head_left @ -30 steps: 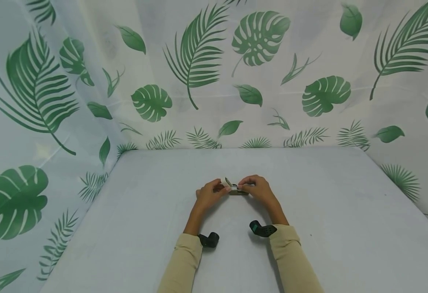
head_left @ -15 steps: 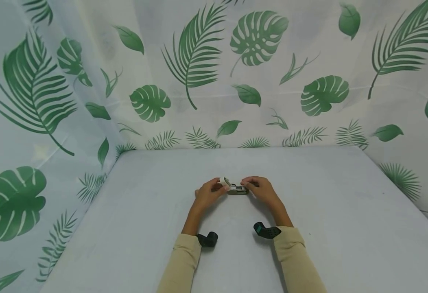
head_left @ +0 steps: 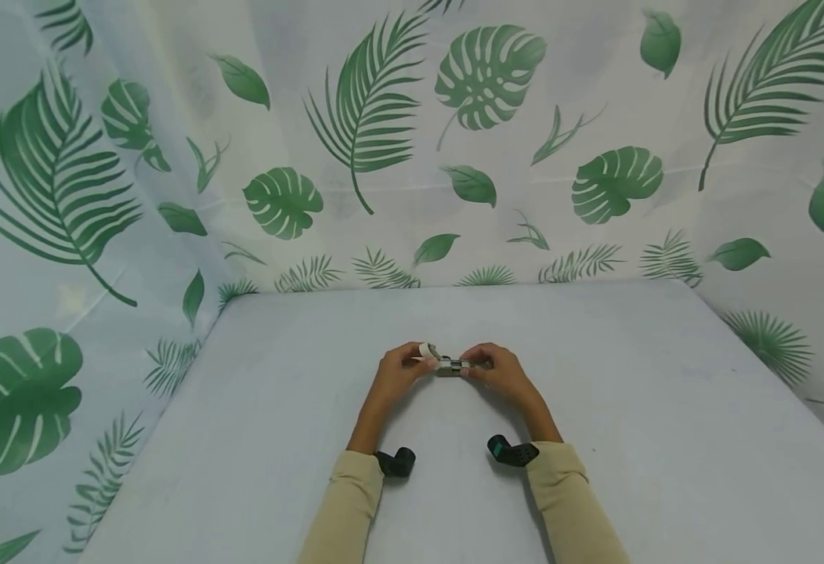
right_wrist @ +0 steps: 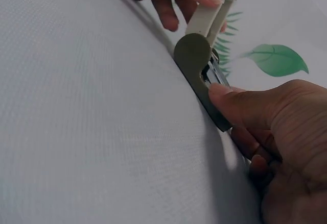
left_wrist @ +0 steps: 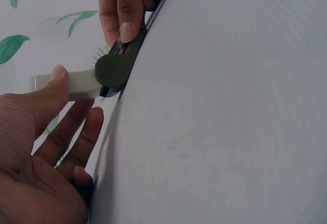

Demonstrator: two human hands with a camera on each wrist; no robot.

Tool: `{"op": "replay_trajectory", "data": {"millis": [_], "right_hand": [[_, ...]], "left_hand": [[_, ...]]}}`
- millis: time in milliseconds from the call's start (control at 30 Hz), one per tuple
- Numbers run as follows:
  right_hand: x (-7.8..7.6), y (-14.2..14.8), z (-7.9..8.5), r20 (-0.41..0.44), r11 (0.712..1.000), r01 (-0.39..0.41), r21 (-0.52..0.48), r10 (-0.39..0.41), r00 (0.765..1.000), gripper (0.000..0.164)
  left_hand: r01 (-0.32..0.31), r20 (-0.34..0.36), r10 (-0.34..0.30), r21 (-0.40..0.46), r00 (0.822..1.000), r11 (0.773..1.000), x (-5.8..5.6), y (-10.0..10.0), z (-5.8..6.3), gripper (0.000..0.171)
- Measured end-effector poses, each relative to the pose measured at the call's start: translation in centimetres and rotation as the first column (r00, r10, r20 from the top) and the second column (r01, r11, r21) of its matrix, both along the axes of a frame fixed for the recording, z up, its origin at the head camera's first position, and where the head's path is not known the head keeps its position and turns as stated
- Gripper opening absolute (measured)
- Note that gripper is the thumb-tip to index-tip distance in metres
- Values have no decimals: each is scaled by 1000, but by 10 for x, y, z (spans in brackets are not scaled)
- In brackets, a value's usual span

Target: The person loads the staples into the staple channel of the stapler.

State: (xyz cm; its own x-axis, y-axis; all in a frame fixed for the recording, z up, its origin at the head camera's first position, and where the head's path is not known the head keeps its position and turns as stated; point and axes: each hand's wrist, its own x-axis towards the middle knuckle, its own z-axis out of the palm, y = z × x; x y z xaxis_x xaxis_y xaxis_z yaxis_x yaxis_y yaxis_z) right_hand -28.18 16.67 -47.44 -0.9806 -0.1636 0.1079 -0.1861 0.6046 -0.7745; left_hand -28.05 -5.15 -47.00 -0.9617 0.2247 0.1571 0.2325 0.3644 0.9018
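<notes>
A small stapler point(head_left: 447, 371) rests on the white table, folded wide apart at its hinge. Its cream top arm point(left_wrist: 84, 83) points up and left, away from the dark green base point(right_wrist: 193, 55). My left hand point(head_left: 396, 376) pinches the cream arm between thumb and fingers. On the other side, my right hand point(head_left: 502, 371) grips the base's far end, its thumb beside the metal staple channel point(right_wrist: 219, 75). The right fingertips partly cover the channel, so whether staples lie inside cannot be seen.
The white tabletop point(head_left: 299, 407) spreads around both hands. A leaf-printed curtain point(head_left: 398, 141) hangs along the back and sides. Dark wrist cameras point(head_left: 396, 463) sit at both cuffs.
My right hand drew back to the base's right end, baring the channel, then its fingers closed in on the channel's end. My left hand keeps holding the cream arm.
</notes>
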Motion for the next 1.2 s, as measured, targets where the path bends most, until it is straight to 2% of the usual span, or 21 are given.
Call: {"op": "replay_trajectory", "data": {"millis": [200, 300, 367, 467, 600, 700, 767, 833, 1033, 1133, 1200], "right_hand": [[2, -1, 0, -21, 1000, 3, -8, -3, 1000, 18], [1, -1, 0, -38, 1000, 5, 0, -5, 999, 18], [1, -2, 0, -47, 1000, 10, 0, -10, 999, 18], [1, -2, 1, -59, 1000, 17, -8, -17, 998, 18], [2, -2, 2, -58, 1000, 20, -21, -21, 998, 18], [2, -3, 2, -61, 999, 29, -22, -31, 998, 18], [2, -4, 2, -62, 999, 33, -22, -35, 997, 18], [2, -4, 1, -65, 999, 41, -21, -42, 997, 18], [2, -4, 2, -71, 999, 46, -14, -47, 996, 20], [3, -4, 3, -74, 999, 45, -18, -46, 996, 20], [4, -4, 3, -69, 999, 47, -23, -48, 996, 20]], "left_hand": [[3, -22, -4, -60, 1000, 998, -2, 11, 0, 28], [-23, -72, 14, -122, 997, 992, -3, 17, 2, 26], [-48, -124, 25, -190, 992, 981, -3, 22, 5, 26], [-100, -206, 29, -342, 978, 934, -3, 29, 11, 23], [-149, -256, 8, -536, 967, 831, -1, 38, 21, 18], [-171, -283, -18, -627, 959, 760, 0, 43, 25, 17], [-189, -307, -31, -661, 951, 726, 1, 46, 27, 16], [-204, -331, -46, -678, 942, 706, 2, 48, 28, 15], [-224, -359, -61, -699, 932, 679, 4, 51, 31, 21], [-227, -355, -54, -701, 933, 676, 4, 52, 31, 20], [-215, -329, -39, -700, 944, 681, 4, 52, 31, 22]]}}
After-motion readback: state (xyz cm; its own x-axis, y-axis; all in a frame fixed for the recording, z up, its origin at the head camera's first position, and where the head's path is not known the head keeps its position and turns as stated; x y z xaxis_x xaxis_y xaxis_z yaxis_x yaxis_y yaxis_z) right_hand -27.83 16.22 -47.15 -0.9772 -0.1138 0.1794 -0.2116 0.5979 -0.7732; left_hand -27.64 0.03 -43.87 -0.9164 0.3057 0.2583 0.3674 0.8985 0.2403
